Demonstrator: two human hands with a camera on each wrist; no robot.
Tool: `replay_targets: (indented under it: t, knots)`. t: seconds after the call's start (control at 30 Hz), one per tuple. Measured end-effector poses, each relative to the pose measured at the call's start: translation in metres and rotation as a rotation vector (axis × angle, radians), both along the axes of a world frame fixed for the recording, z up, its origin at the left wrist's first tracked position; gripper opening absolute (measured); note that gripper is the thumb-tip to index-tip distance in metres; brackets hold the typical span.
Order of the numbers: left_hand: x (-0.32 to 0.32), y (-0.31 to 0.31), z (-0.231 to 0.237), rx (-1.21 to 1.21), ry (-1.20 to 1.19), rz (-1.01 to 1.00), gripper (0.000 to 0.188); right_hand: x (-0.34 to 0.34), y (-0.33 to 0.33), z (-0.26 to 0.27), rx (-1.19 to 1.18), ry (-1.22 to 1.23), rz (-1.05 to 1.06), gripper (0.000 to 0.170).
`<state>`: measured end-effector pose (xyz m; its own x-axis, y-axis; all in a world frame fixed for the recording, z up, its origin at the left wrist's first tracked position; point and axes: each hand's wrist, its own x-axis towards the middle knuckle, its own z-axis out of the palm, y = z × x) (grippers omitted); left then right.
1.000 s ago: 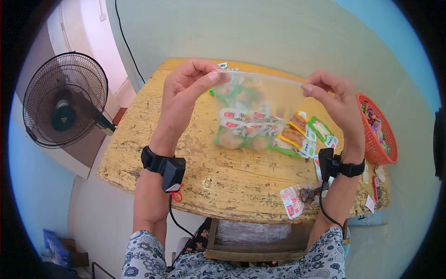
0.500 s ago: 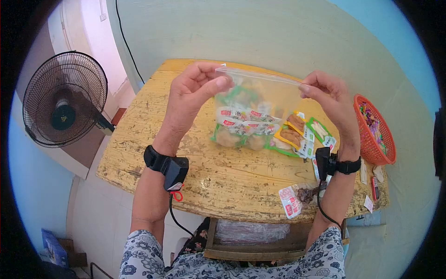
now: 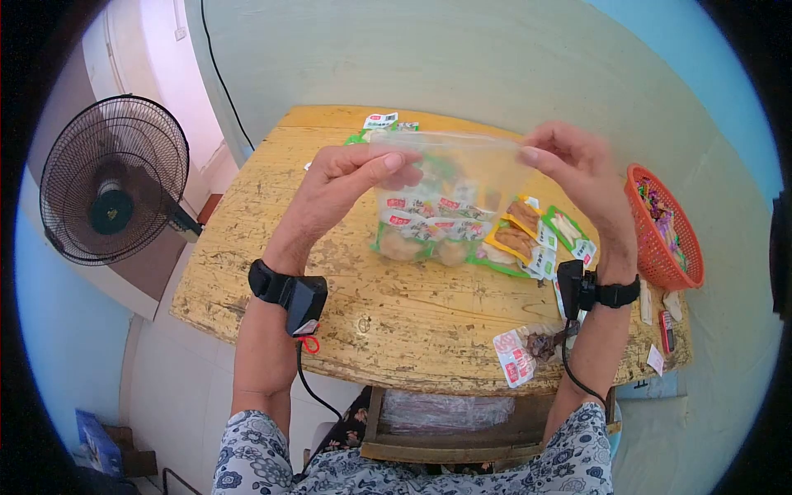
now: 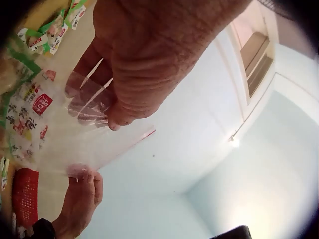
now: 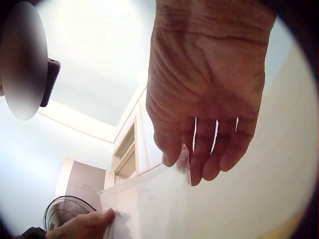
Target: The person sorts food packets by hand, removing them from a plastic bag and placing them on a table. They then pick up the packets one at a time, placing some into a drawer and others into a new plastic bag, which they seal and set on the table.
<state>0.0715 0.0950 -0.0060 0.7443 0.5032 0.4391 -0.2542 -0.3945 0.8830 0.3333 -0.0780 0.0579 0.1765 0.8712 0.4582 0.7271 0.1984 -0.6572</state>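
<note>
A clear zip-top plastic bag hangs upright between both hands over the table. Inside its lower part sit several green-edged snack packets with white and red labels. My left hand pinches the bag's upper left part, thumb in front; in the left wrist view its fingers show through the clear film. At the upper right corner, my right hand pinches the rim between thumb and fingers. The right wrist view shows the bag's top edge stretched between the two hands.
Yellow and green snack packets lie right of the bag on the worn wooden table. More packets lie at the back. A red basket of wrapped items stands right. An open drawer is in front; a fan stands left.
The left hand has come down a little along the bag's upper left side, and the right hand has shifted slightly left. The rim looks slacker, and packets behind the left hand now show.
</note>
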Motion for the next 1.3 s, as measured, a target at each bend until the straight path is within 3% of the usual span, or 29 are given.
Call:
replay_targets:
  t: [0.2,0.47,0.7,1.07,1.2,1.3]
  knots:
    - [0.002,-0.002,0.001,-0.014,-0.065,0.02,0.034,-0.017,0.013,-0.01,0.082,0.162,0.081,0.016]
    - [0.009,-0.01,-0.001,-0.092,-0.299,0.092,0.025,-0.045,0.012,-0.007,0.1,0.192,0.115,0.016]
    - [0.011,-0.015,-0.002,-0.071,-0.345,0.073,0.022,-0.063,0.016,-0.01,0.151,0.199,0.119,0.016]
    - [0.014,-0.014,-0.004,-0.066,-0.403,0.154,0.02,-0.036,0.002,-0.005,0.091,-0.121,0.053,0.015]
    - [0.017,-0.018,-0.008,0.187,-0.393,0.321,0.017,-0.024,-0.002,0.0,0.036,-0.115,0.065,0.016]
    - [0.019,-0.018,-0.011,0.276,-0.385,0.362,0.015,-0.019,0.0,-0.005,-0.033,0.056,0.146,0.017]
